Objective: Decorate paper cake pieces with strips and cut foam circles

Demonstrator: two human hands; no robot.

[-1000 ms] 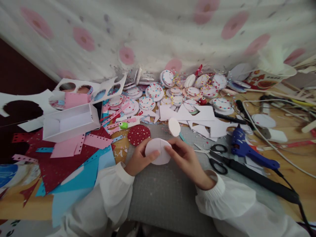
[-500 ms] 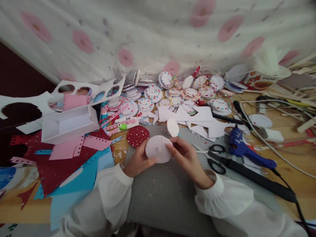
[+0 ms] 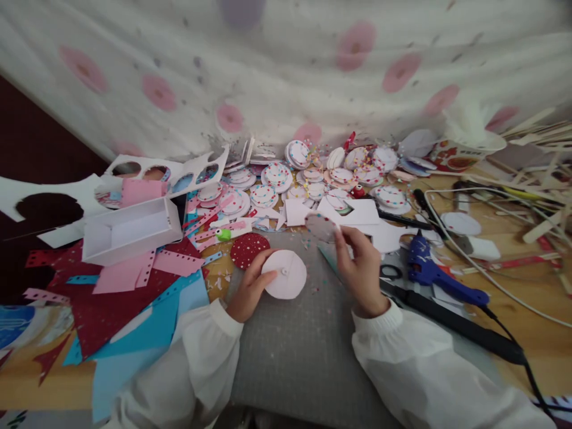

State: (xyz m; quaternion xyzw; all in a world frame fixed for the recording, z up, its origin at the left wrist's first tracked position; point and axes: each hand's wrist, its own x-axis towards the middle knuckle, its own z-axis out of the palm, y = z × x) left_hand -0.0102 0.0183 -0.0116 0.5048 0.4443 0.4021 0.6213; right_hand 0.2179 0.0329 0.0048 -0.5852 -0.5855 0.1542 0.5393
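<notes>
One white disc (image 3: pixel 290 280) is pinched in the left hand (image 3: pixel 250 289); the right hand (image 3: pixel 363 271) pinches a dotted disc (image 3: pixel 320 228) by its edge.

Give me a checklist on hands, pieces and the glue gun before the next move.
1. Left hand gripping the white disc: ok.
2. Right hand holding the smaller disc by its edge: ok.
3. Discs apart, not touching: ok.
4. Small round piece on the white disc firmly fixed: cannot tell.
5. Red starry disc fully visible: not ok, left hand overlaps it.
6. Glue gun cool: cannot tell.
</notes>
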